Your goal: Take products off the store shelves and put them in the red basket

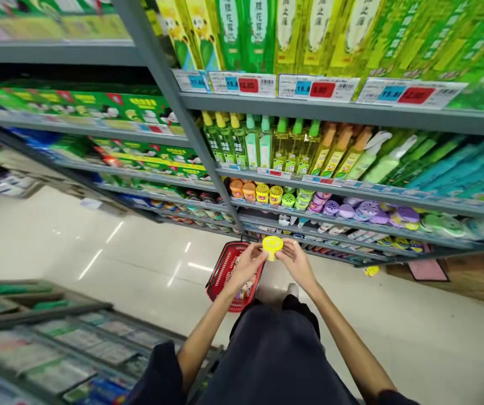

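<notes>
Between my two hands is a small yellow tub with a slotted lid (pixel 272 244), which looks like an air freshener. My left hand (pixel 247 264) grips its left side with thumb and fingers. On the other side, my right hand (pixel 297 263) pinches it the same way. The tub is held upright in front of my body, above the floor. Similar yellow tubs (pixel 269 194) stand on the shelf beyond, beside orange, green and purple ones. Below my left hand, a red shopping basket (pixel 220 281) rests on the floor with some items inside that I cannot make out.
Tall grey shelving (pixel 330 107) ahead holds spray bottles (pixel 262 143) and larger green and yellow bottles (pixel 317 34). Green boxes (pixel 98 107) line the shelves to the left. Another rack (pixel 56 343) is at the lower left. Cardboard boxes (pixel 456 281) lie at the right.
</notes>
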Available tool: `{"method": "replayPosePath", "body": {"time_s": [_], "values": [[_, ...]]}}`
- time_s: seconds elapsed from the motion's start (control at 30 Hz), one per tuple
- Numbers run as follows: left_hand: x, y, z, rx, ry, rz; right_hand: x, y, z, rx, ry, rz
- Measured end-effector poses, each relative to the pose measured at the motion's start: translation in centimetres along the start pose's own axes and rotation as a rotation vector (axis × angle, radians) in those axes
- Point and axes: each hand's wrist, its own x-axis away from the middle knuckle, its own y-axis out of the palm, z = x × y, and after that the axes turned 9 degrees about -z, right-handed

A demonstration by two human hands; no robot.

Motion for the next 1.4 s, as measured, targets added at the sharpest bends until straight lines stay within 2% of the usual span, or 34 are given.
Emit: {"method": "replayPosePath", "body": {"time_s": [0.07,0.17,0.33,0.5,0.6,0.77,0.9,1.07,1.2,1.4], "values": [[-1.9,-0.5,0.1,-0.024,0.009,-0.052,-0.5,0.3,0.2,0.039,0.000,0.064],[-4.5,-1.8,0.5,-0.037,0.063,-0.082,-2.6,0.9,0.4,0.190,-0.027,0.111],[-10.0,-5.1,0.8,-0.092,0.151,-0.047,-8.8,0.9,1.8,0.424,-0.113,0.143],[-16.6,-8.2,0.5,-0.305,0.368,-0.033,-15.9,0.1,4.3,0.402,-0.212,0.126],[-20.2,-10.0,1.2,-0.480,0.491,0.007,-19.6,-0.3,4.7,0.430,-0.274,0.137],[-24.4,-12.4,2.3,-0.660,0.608,-0.009,-23.7,-0.7,4.6,0.521,-0.343,0.111],[-25.4,-13.2,2.1,-0.627,0.606,-0.040,-24.3,-0.4,4.5,0.560,-0.350,0.107],[-25.4,-13.2,1.7,-0.602,0.599,-0.055,-24.1,-0.3,4.4,0.574,-0.383,0.094],[-25.7,-13.3,1.7,-0.603,0.577,-0.075,-24.3,-0.7,4.7,0.664,-0.353,0.062],[-25.6,-13.3,1.8,-0.600,0.568,-0.073,-24.4,-0.9,4.9,0.646,-0.322,0.057]]}}
